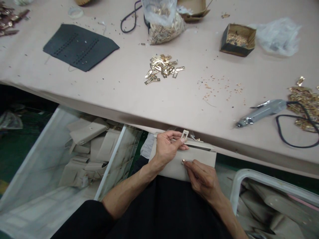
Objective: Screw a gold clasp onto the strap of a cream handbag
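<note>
A beige handbag [171,169] rests against my lap, just below the table's front edge. Between the thumb and fingers of my left hand [168,146] is a beige strap tab [184,134] with a slot in it, raised at the bag's upper edge. My right hand [204,177] has its thumb and forefinger closed on a small gold clasp [183,161] at the bag's front panel. How far the clasp is fixed to the panel is hidden by the fingertips.
On the table [124,86] lie a pile of gold slotted plates [164,66], scattered tiny screws [219,87], a small box [238,39], a grey electric screwdriver [264,111] with a cord, and gold fittings [305,106]. Crates of beige bags stand left [112,159] and right [245,172].
</note>
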`<move>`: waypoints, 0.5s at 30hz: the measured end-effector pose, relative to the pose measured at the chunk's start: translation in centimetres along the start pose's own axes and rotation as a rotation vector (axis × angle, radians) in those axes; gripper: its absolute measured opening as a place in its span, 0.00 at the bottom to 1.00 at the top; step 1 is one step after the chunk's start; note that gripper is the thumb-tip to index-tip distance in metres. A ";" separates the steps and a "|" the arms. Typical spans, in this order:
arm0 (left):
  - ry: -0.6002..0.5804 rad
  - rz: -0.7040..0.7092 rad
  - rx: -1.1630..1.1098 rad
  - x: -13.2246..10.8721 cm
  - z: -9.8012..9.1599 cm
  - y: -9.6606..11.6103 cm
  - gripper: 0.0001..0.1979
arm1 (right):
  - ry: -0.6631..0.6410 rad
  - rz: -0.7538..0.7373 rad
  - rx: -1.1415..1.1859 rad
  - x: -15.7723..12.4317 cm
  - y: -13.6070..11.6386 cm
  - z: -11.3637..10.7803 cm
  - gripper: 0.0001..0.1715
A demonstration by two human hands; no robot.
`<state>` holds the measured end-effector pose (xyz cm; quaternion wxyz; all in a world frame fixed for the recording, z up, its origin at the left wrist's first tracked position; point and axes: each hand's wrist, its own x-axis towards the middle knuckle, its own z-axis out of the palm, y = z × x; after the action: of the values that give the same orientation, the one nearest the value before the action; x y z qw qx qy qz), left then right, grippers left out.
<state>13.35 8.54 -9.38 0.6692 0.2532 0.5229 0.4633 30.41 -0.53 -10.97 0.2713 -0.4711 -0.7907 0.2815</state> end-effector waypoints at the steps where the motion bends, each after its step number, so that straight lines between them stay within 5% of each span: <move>1: 0.003 0.000 -0.007 -0.1 0.0 0.1 0.16 | -0.002 0.022 0.007 0.2 -0.1 -0.3 0.18; 6: -0.004 -0.004 -0.028 -1.0 -0.1 0.6 0.17 | 0.092 0.108 0.022 1.3 -0.6 -2.2 0.24; 15: 0.024 -0.002 -0.051 -0.9 0.4 0.9 0.17 | -0.020 0.216 -0.132 2.2 0.3 -2.6 0.27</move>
<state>13.44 8.17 -8.10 0.6697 0.2302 0.5190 0.4787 31.48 2.07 -8.96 0.1995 -0.5677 -0.7548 0.2612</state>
